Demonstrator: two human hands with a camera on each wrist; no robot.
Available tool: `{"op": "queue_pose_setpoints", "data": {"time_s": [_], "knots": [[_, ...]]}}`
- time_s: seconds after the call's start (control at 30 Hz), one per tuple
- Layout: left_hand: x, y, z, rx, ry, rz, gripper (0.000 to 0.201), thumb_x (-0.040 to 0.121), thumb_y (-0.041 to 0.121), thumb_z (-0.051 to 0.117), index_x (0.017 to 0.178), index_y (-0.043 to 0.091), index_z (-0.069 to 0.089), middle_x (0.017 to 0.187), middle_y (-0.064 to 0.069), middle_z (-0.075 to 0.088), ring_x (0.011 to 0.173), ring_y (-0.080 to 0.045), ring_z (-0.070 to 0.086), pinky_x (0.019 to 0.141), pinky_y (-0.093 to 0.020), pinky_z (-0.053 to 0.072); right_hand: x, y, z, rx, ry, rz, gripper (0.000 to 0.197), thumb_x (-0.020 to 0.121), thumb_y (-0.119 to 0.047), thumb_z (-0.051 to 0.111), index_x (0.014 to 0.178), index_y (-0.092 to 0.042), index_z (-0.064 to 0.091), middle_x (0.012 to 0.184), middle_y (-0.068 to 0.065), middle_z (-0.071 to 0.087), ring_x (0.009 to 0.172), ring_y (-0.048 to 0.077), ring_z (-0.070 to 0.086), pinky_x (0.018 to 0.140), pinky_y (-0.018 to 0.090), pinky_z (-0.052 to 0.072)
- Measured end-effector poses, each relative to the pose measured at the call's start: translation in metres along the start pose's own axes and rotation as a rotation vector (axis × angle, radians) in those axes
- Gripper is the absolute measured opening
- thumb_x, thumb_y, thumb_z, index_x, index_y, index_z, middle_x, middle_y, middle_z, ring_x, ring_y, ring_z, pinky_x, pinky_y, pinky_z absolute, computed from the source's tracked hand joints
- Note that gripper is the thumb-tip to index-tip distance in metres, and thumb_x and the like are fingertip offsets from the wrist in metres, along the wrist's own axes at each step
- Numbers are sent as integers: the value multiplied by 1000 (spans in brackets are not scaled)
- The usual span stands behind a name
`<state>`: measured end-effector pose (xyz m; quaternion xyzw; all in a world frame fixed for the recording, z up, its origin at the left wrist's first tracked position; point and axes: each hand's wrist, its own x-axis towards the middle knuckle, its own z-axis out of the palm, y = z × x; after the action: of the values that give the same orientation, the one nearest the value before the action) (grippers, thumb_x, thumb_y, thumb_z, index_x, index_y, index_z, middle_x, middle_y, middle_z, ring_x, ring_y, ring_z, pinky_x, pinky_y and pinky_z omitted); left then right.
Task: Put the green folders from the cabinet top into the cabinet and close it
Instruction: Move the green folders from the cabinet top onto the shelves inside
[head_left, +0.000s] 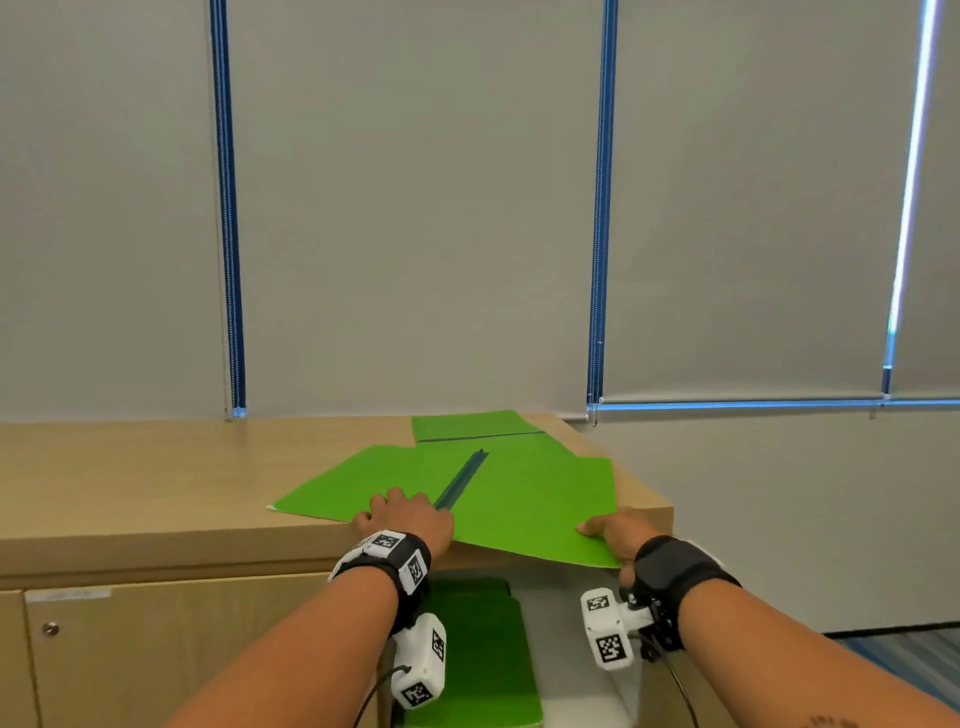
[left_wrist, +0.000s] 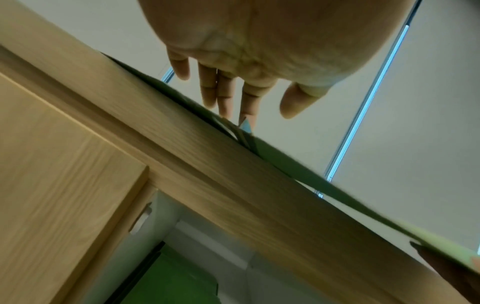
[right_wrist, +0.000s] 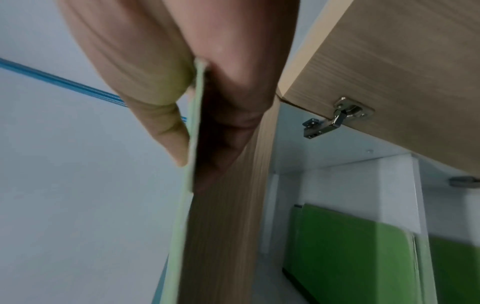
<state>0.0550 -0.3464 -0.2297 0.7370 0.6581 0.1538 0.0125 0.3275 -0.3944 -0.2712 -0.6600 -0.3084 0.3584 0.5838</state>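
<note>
Looking down from the head camera, an open green folder (head_left: 498, 499) lies spread on the cabinet top (head_left: 156, 483), its near right corner hanging over the front edge, with a second green folder (head_left: 470, 423) farther back near the wall. The left hand (head_left: 410, 514) rests on the near edge of the open one, beside its dark spine; from below, the left wrist view shows those fingers (left_wrist: 226, 96) extended, tips down at the folder's edge, nothing gripped. The right hand (head_left: 615, 535) is at the overhanging corner, and only the right wrist camera shows the hold: thumb (right_wrist: 166, 131) on one face, fingers on the other, pinching the thin green sheet. That view also shows the cabinet door (right_wrist: 402, 61) swung open on its metal hinge (right_wrist: 337, 117), and more green folders (right_wrist: 348, 242) already standing inside the white cabinet interior.
</note>
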Motion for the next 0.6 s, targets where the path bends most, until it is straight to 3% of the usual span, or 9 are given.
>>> {"op": "queue_pose_setpoints", "data": {"time_s": [0.03,0.1,0.17,0.23,0.33,0.47,0.53,0.6], "knots": [[1,-3,-2,-55,-2,-30,51,88,50,31,122,21,57,130,-8,46,124,-28,38,103,-47,28,-30,-16,3,47,-12,-11,39,76,10,69,113,5,57,103,27,67,80,37,66,68,48,59],[3,-10,-5,-164,10,-86,63,89,58,29,128,16,53,135,-12,43,127,-31,39,107,-46,29,-50,-29,2,151,-129,-70,39,78,18,59,112,0,52,100,24,65,76,35,65,54,42,58],[6,-18,-7,-311,24,-150,76,88,67,30,136,10,44,144,-16,36,131,-35,37,109,-47,29,-61,-36,1,256,-288,-105,47,79,19,53,118,-8,51,111,26,64,88,40,65,61,49,58],[7,-24,-13,-458,82,-204,86,86,72,31,141,7,38,150,-19,28,136,-37,32,112,-49,26,-65,-39,3,305,-392,-123,52,79,20,51,121,-11,52,119,27,63,104,48,62,77,60,54],[3,-35,-32,-674,184,-212,95,83,77,32,145,4,31,152,-23,27,139,-39,30,113,-50,26,-72,-47,4,311,-474,-190,67,67,14,62,128,-13,53,125,27,61,116,53,55,92,70,43],[-14,-44,-62,-945,300,-120,92,82,76,35,148,13,27,152,-15,33,137,-33,37,111,-47,30,-80,-56,13,234,-487,-219,80,46,-5,75,123,-22,61,126,20,63,123,47,52,100,71,36],[-25,-42,-74,-1048,326,-40,87,83,75,36,147,17,30,148,-11,41,132,-30,43,108,-44,32,-81,-60,16,247,-472,-221,78,42,-9,74,118,-22,65,126,19,63,123,46,51,100,72,34],[-32,-41,-83,-1077,360,8,90,80,76,36,147,17,29,150,-11,36,134,-28,40,109,-42,30,-93,-70,19,247,-493,-250,74,43,-12,74,116,-22,66,124,15,65,123,42,50,104,72,28]]}}
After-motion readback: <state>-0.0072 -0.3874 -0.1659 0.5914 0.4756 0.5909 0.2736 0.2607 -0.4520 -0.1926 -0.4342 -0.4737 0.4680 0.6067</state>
